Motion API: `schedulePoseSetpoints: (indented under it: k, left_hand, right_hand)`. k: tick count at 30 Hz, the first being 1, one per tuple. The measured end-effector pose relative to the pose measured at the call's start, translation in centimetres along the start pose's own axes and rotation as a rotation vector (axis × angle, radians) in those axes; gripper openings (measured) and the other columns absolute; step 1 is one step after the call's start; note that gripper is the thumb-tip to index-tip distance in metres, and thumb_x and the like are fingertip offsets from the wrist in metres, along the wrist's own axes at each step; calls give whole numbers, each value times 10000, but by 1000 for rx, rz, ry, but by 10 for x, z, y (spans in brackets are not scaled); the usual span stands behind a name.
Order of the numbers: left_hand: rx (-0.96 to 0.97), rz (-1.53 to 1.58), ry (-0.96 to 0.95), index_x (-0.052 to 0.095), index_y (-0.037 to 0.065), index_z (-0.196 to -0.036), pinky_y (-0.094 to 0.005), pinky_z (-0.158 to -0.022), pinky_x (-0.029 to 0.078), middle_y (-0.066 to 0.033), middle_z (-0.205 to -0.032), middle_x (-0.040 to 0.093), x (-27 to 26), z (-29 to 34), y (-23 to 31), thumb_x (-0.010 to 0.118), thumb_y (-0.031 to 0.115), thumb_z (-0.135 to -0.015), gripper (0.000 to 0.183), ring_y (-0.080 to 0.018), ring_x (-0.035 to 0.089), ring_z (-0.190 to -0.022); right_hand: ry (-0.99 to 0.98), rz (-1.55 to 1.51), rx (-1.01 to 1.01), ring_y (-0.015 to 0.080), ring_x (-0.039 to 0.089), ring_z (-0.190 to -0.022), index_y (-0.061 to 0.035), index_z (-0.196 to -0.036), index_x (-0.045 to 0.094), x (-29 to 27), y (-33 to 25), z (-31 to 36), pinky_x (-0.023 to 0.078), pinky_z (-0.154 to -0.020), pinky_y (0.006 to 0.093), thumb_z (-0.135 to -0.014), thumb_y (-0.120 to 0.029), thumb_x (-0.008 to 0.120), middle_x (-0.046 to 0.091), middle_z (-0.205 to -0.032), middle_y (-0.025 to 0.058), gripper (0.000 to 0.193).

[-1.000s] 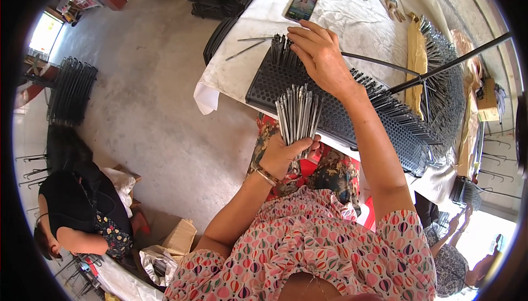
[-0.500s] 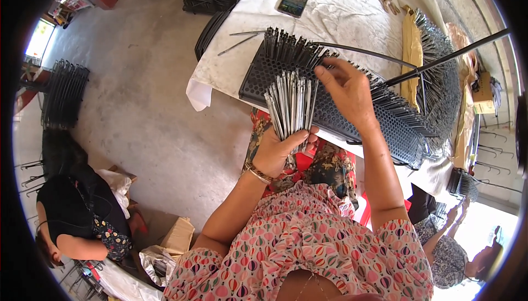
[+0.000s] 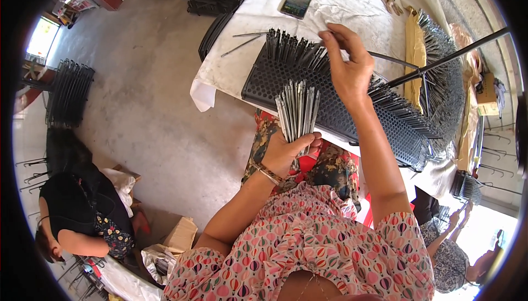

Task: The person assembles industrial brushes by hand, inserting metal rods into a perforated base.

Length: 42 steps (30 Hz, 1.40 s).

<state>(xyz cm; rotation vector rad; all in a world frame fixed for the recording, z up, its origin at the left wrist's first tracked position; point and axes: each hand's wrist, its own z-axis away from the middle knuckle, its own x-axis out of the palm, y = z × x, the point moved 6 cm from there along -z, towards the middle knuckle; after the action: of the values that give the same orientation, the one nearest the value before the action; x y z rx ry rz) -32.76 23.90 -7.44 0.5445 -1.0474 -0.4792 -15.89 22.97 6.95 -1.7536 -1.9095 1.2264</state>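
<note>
My left hand [image 3: 286,149] is closed round a fanned bundle of thin silvery metal rods [image 3: 297,111], their upper ends pointing away from me. Beyond it a long black tray [image 3: 258,83] full of round holes lies slantwise along the table's near edge. Many dark thin rods [image 3: 286,47] stand in its far rows, while the near rows show bare holes. My right hand [image 3: 352,67] is raised over the far side of the tray. Its thumb and forefinger tips come close together, and anything between them is too small to make out.
A phone [image 3: 297,1] and two loose rods [image 3: 242,45] lie on the white-covered table [image 3: 225,72]. A black bar [image 3: 451,56] crosses at the right before a dense pile of rods [image 3: 448,92]. One person [image 3: 82,218] sits at left, another [image 3: 445,248] at right.
My right hand has lifted away from the standing rods, moving farther from me. The left hand, with its bundle, has shifted slightly right and down.
</note>
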Motion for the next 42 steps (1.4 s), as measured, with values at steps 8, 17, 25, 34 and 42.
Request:
schedulePoseSetpoints:
  k: [8, 17, 25, 34, 42]
  left_hand:
    - [-69, -10, 37, 604, -10, -1037, -323, -740, 559, -114, -966, 661, -1, 4, 3, 601, 81, -861, 199, -184, 649, -864]
    - [-68, 52, -32, 601, -5, -1045, -327, -740, 563, -115, -981, 658, 2, 2, 9, 590, 127, -872, 218, -196, 652, -863]
    - [-100, 131, 7, 601, 12, -1035, -281, -675, 542, -69, -946, 648, 3, 1, 11, 579, 127, -879, 195, -143, 626, -829]
    - [-107, 11, 13, 613, 108, -999, -282, -642, 529, 2, -938, 631, -4, -2, 8, 579, 186, -883, 144, -95, 604, -802]
    - [-115, -9, -4, 590, 0, -1041, -284, -699, 552, -103, -952, 652, 8, 7, 13, 597, 127, -872, 211, -163, 638, -824]
  right_hand:
    - [-147, 251, -422, 231, 619, -760, -27, -919, 649, 29, 0, 9, 468, -703, 329, -752, -77, 702, 659, -847, 83, 182]
    - [-270, 190, 75, 190, 609, -606, -5, -958, 654, -17, -2, 25, 474, -549, 269, -804, -80, 667, 644, -817, 110, 172]
    - [-715, 135, -252, 226, 605, -841, -57, -958, 673, -38, -43, 106, 488, -716, 336, -682, -125, 741, 617, -985, 93, 292]
    - [-646, 263, -627, 216, 592, -926, -20, -938, 661, -36, -33, 136, 486, -820, 332, -644, -97, 646, 593, -1077, 84, 304]
    - [-276, 190, -287, 238, 637, -841, -23, -907, 656, -55, -31, 76, 503, -729, 316, -722, -23, 691, 667, -919, 86, 188]
